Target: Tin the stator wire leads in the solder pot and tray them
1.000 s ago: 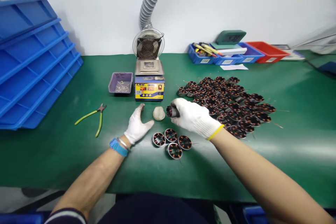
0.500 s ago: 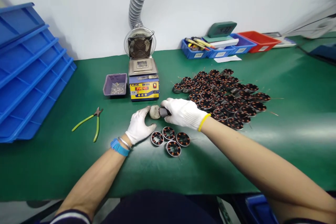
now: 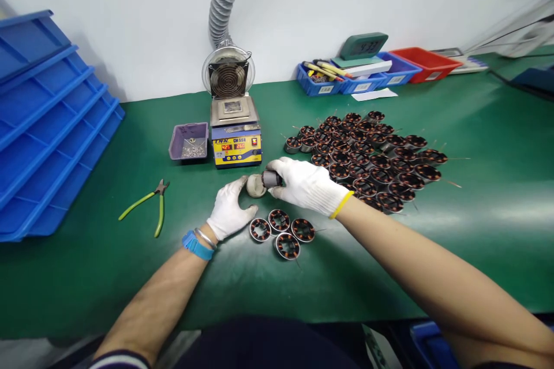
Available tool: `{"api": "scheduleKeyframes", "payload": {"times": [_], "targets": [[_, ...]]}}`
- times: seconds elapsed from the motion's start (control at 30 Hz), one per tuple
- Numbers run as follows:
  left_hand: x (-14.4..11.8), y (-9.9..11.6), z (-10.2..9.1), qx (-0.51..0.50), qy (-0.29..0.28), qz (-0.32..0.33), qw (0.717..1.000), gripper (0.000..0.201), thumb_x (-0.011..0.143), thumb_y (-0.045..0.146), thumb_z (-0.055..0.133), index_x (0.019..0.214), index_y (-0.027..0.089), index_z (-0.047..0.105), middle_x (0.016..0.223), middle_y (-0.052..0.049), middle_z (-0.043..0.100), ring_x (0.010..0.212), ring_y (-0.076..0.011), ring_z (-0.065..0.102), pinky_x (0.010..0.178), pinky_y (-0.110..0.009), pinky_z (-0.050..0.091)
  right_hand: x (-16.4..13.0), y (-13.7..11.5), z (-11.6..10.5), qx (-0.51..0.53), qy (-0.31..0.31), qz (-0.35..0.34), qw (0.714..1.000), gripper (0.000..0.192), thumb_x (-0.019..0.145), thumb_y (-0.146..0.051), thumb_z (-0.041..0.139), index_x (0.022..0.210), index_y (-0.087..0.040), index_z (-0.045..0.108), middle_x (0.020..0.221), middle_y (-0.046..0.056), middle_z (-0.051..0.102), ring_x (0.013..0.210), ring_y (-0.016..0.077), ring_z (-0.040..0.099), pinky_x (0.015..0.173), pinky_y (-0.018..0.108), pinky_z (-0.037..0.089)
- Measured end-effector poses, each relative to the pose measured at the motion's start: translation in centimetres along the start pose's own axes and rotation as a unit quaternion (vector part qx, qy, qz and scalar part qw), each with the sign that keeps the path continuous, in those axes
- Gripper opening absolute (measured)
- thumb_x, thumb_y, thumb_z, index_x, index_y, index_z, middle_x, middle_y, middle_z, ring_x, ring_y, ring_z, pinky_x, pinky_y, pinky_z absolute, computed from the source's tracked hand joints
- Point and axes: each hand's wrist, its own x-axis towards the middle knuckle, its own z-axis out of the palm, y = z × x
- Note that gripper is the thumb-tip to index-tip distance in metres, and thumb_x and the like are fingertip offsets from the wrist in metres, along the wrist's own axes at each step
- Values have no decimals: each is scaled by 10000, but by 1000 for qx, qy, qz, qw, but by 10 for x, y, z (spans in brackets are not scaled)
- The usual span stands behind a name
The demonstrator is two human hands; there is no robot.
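Observation:
A motor stator [image 3: 272, 179], a short grey cylinder lying on its side, is gripped between the thumb and fingers of my gloved right hand [image 3: 300, 183]. Its left end is beside the mouth of a small whitish round pot [image 3: 255, 186]; whether they touch is hard to tell. My gloved left hand [image 3: 229, 207] rests on the bench left of the pot, thumb and fingers spread, fingertips against its side. Just below the hands stand several stators [image 3: 287, 246] with copper windings facing up. A larger group of stators [image 3: 361, 161] covers the bench to the right.
Behind the pot is a blue-and-yellow solder pot unit [image 3: 237, 150], with a fan and grey duct [image 3: 223, 6] above. A purple tray [image 3: 189, 141] of metal bits and green-handled cutters [image 3: 149, 204] lie left. Blue crates [image 3: 47, 127] lean far left; small bins [image 3: 322, 87] line the wall.
My right hand has raised the stator slightly and turned it, so more of its grey side shows. My left hand stays by the pot. The unit's display digits differ.

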Motion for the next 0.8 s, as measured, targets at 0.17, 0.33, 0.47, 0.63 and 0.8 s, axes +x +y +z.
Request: {"api": "scheduleKeyframes", "payload": {"times": [0.17,0.33,0.47,0.63,0.8], "targets": [[0,2,-1,8,-7,-2,1000,703,702,258,711,1368,130,523,1394,-149,607,1268,-326,582,1120,-510,458,1,-1,7,21,-18,1,1000,449,807,-415,582,1223,-249,575,1168,81,674,953,323,688,600,344,438],[-1,-1,0,9,-6,4,1000,722,700,276,723,1377,139,513,1387,-144,611,1263,-325,586,1121,-503,461,3,-2,11,21,-14,-3,1000,435,788,-429,597,1184,-250,586,1129,79,680,920,328,694,587,345,433],[0,-3,2,5,2,7,1000,715,700,265,727,1373,146,516,1371,-138,622,1255,-320,594,1116,-505,468,6,-3,6,10,-20,-17,1000,433,786,-420,607,1183,-246,605,1123,82,678,919,324,692,589,336,437],[0,-2,1,-4,4,8,1000,696,704,253,725,1358,119,527,1360,-156,628,1244,-322,600,1113,-505,470,5,-2,1,20,-16,-19,999,468,803,-424,610,1240,-256,607,1166,79,669,969,309,674,617,324,438],[-1,-1,0,-11,6,3,1000,680,707,241,721,1352,135,533,1356,-146,632,1241,-315,604,1110,-495,473,-6,6,-10,28,38,8,999,480,844,-440,608,1299,-291,580,1239,65,626,1004,277,636,631,308,399]]}}
